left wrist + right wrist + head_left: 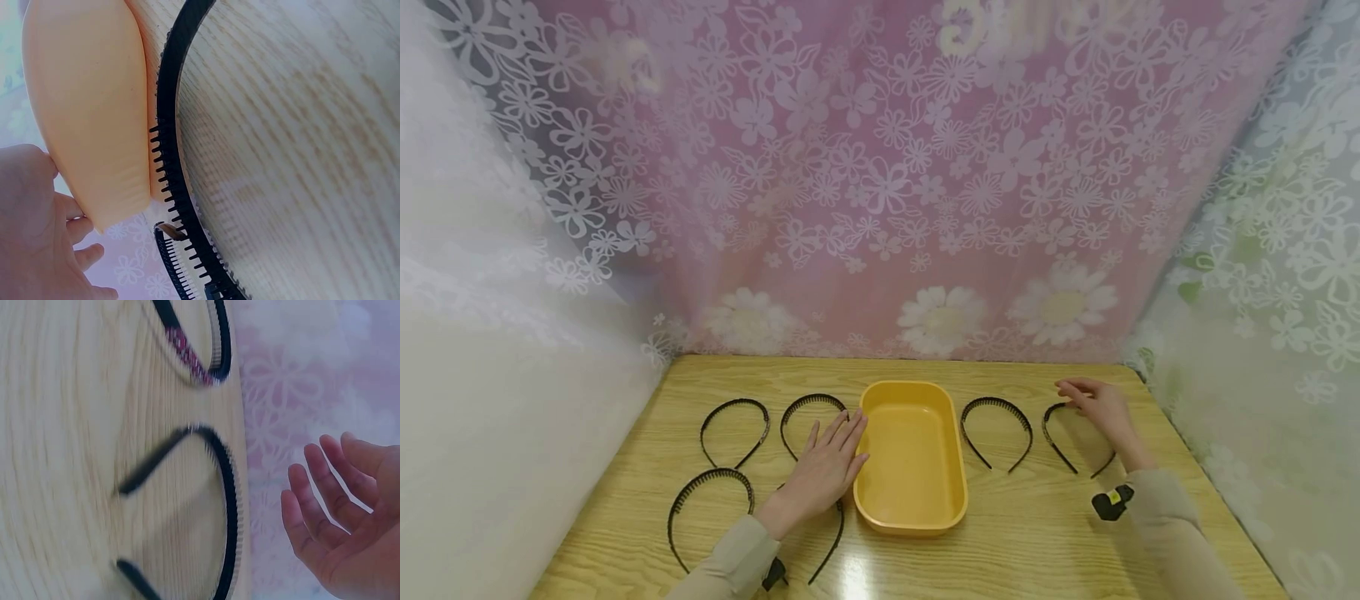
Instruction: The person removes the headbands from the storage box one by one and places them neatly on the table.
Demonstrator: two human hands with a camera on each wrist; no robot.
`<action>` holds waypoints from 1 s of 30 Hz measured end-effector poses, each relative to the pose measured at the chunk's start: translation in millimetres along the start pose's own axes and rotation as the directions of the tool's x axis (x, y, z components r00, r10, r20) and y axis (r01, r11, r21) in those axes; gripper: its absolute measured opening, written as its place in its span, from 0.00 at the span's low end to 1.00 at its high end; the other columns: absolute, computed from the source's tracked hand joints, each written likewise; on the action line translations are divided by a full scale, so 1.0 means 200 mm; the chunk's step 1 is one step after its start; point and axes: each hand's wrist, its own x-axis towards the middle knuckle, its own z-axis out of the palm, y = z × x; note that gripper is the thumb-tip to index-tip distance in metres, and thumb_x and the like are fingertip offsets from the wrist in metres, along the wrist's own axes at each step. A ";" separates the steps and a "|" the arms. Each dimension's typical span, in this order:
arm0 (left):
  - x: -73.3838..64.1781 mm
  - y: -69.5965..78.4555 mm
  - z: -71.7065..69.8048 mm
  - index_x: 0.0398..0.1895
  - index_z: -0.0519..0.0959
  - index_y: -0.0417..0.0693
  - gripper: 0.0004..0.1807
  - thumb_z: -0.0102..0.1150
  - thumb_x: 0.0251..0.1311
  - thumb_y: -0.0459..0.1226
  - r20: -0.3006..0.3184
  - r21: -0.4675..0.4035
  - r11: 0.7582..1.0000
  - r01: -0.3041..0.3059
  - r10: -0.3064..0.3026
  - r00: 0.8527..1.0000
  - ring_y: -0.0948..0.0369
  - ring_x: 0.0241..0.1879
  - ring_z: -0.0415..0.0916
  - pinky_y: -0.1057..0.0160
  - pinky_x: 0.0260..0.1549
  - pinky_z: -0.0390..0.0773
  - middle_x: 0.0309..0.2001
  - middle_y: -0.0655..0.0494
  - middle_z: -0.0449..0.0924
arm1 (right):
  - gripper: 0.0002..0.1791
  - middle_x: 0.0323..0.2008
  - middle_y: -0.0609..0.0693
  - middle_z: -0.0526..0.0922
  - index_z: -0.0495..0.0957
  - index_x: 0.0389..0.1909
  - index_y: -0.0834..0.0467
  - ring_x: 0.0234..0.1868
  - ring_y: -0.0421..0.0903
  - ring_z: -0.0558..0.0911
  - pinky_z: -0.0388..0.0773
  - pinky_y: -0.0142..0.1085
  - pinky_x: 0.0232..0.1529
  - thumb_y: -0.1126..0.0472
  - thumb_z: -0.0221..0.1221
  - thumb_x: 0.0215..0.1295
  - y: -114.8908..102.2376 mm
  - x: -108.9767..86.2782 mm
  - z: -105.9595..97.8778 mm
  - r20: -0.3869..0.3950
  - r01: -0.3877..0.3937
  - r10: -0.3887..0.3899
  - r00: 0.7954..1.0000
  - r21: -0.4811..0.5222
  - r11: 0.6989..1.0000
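My left hand lies with straight fingers at the left rim of a yellow plastic tray. A black toothed headband is partly hidden below this hand; another headband stands just beyond its fingers. In the left wrist view, a toothed headband curves beside the tray's side wall. At the right, my right hand hovers over the top of the outermost black headband. The right wrist view shows its fingers loosely bent and apart from that headband.
Between the tray and the outermost headband lies another black headband. Two more, one at the back and one in front, lie at the left of the wooden table. Floral curtains enclose the back and sides.
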 end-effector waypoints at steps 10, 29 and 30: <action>0.00 0.00 -0.01 0.80 0.55 0.41 0.33 0.41 0.80 0.49 0.053 0.005 0.999 0.034 -0.035 0.998 0.44 0.78 0.51 0.32 0.71 0.50 0.79 0.46 0.54 | 0.27 0.51 0.67 0.84 0.77 0.63 0.66 0.42 0.52 0.87 0.86 0.49 0.42 0.48 0.52 0.79 -0.19 -0.04 0.11 -0.001 0.043 -0.043 0.999 0.076 0.996; 0.02 -0.01 -0.01 0.80 0.56 0.40 0.32 0.42 0.81 0.47 0.038 -0.115 0.992 0.061 -0.057 0.998 0.43 0.78 0.49 0.30 0.71 0.48 0.79 0.45 0.54 | 0.19 0.47 0.59 0.87 0.83 0.56 0.60 0.41 0.53 0.86 0.85 0.44 0.39 0.52 0.52 0.80 -0.44 -0.15 0.32 -0.074 0.164 -0.162 0.984 0.027 0.986; 0.02 -0.01 -0.01 0.79 0.56 0.40 0.32 0.42 0.80 0.47 0.023 -0.119 0.991 0.061 -0.059 0.998 0.43 0.78 0.49 0.29 0.70 0.49 0.79 0.44 0.55 | 0.19 0.49 0.60 0.86 0.83 0.56 0.61 0.44 0.56 0.86 0.85 0.47 0.41 0.53 0.52 0.80 -0.46 -0.17 0.33 -0.077 0.178 -0.175 0.981 0.023 0.984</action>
